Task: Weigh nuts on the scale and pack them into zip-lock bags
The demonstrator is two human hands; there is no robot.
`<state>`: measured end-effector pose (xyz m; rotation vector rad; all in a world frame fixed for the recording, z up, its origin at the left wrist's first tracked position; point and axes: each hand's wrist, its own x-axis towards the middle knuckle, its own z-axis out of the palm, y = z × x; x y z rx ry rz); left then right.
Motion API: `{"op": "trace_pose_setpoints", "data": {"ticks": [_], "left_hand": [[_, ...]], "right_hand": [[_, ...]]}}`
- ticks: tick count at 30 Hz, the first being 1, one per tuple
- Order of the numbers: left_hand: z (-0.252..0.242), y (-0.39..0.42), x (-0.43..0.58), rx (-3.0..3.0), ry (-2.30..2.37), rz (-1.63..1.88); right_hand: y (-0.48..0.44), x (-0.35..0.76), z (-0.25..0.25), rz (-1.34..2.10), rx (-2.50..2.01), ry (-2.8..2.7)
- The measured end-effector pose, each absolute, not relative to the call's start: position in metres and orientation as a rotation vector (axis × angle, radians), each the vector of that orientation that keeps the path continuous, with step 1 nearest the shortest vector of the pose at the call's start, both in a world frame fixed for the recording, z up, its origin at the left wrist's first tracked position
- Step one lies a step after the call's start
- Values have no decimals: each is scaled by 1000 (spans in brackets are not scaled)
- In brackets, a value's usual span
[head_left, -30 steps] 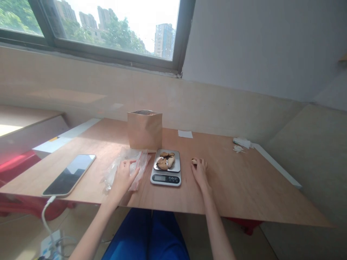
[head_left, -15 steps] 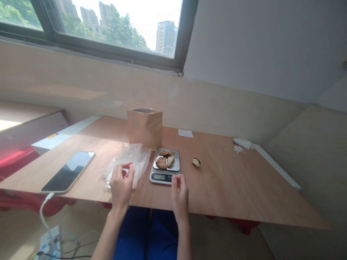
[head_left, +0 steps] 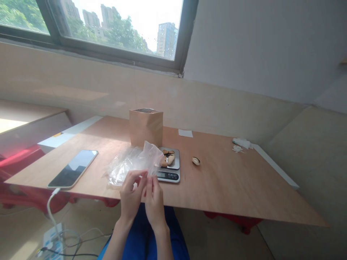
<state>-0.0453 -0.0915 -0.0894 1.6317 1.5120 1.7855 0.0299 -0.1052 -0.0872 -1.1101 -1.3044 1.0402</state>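
My left hand [head_left: 131, 191] and my right hand [head_left: 154, 199] are close together above the table's front edge. Their fingers pinch a crumpled clear plastic bag [head_left: 130, 164]. Part of the bag rises and hides the left side of a digital kitchen scale [head_left: 169, 176]. On the scale's metal tray lie several brown nut-like pieces [head_left: 167, 158], partly hidden. One similar piece [head_left: 196, 161] lies alone on the wooden table [head_left: 230, 180], right of the scale. Behind the bag stands an open kraft paper pouch [head_left: 146, 127].
A smartphone [head_left: 73, 169] lies at the table's left, with a white cable [head_left: 51, 206] trailing to a power strip [head_left: 52, 240] on the floor. A white paper slip [head_left: 185, 133] and tissue scraps [head_left: 240, 145] sit toward the back.
My right hand has moved left from in front of the scale to the bag. Both hands now pinch the bag, which has risen and covers part of the scale.
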Motion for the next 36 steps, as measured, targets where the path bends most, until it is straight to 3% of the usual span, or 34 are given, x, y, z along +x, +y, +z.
{"op": "trace_pose_setpoints", "data": {"ticks": [7,12,20,29,36], "left_hand": [[-82,-91,-53,1137,1769,2050],[-61,-78,-67,1384,2015,2070],[-68,-17,-74,1927,2214,1244],[20,64,-57,2300,1924,1510],[46,112,-80,2669,2046,651]], "right_hand": [[-91,61,-110,916,-1357,-1191],[-93,77,-108,915,-1227,-1398],[-85,106,-127,623,-1386,-1274],[-78,113,-130,323,-1454,-1339],[-31,108,-108,287,-1430,-1563]]}}
